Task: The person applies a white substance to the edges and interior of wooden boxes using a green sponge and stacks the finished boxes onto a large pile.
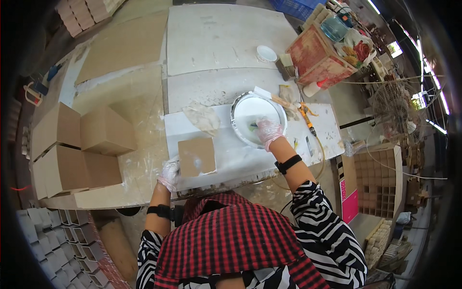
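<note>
My right hand (269, 132), in a thin clear plastic glove, reaches into a round white bucket (234, 126) of white liquid. Its fingers are closed together at the surface, around something small and greenish, mostly hidden, whose kind I cannot make out. My left hand (169, 172), gloved the same way, is at the left side of a small brown square box (204, 164), fingers curled against its edge. White smears mark the top face of that box. Beyond the box a crumpled pale cloth (201, 117) lies beside the bucket.
Several brown boxes (107, 130) stand at the left of the table. Right of the bucket are a wide brush (276, 100) and an orange spray gun (305, 113) with a hose. Farther back are a white bowl (266, 54), a white bottle (313, 88) and a red-stained crate (315, 55).
</note>
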Tool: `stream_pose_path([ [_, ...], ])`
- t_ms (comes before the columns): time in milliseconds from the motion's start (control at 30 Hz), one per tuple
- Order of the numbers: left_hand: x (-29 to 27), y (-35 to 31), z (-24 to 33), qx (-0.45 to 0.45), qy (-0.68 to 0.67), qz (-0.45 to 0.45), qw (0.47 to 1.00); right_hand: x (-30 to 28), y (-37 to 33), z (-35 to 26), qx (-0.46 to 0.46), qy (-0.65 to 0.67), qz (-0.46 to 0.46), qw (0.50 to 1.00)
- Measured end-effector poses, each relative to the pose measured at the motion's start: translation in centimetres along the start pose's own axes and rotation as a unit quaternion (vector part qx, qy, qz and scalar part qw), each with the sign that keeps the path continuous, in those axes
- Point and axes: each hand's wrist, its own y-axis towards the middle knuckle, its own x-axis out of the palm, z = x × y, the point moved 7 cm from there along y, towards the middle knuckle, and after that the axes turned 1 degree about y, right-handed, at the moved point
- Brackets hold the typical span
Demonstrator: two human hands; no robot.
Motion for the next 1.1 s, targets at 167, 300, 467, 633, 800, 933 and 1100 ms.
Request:
stream_pose_path([
  [167, -2.7, 3.4, -3.4, -0.040, 0.047, -0.026, 0.998, -1.4, -0.3, 1.2, 0.059, 0.157, -0.078, 0.983],
  [300, 3.6, 3.0, -0.4, -0.001, -0.064, -0.018, 0.998, 1.1, -0.6, 6.6, 0.160, 0.418, -0.086, 0.890],
  [467, 7.0, 3.2, 0.9, 0.042, -0.169, 0.003, 0.985, 2.0, -2.4, 8.8, 0.165, 0.741, -0.060, 0.648],
  [633, 9.5, 3.6, 1.6, 0.033, -0.251, -0.019, 0.967, 1.4, -3.3, 6.5, 0.111, 0.824, -0.031, 0.555],
  [800, 10.2, 4.7, 2.4, 0.037, -0.240, -0.018, 0.970, -9.1, -6.4, -4.7, -0.281, 0.416, 0.169, 0.848],
  [933, 11.5, 4.6, 2.3, 0.034, -0.270, -0.060, 0.960, -10.6, -7.3, -10.9, -0.381, 0.058, 0.167, 0.908],
  [1100, 14.8, 2.7, 4.1, 0.055, -0.215, -0.032, 0.975, -10.6, -6.7, -12.9, -0.479, 0.063, 0.229, 0.845],
])
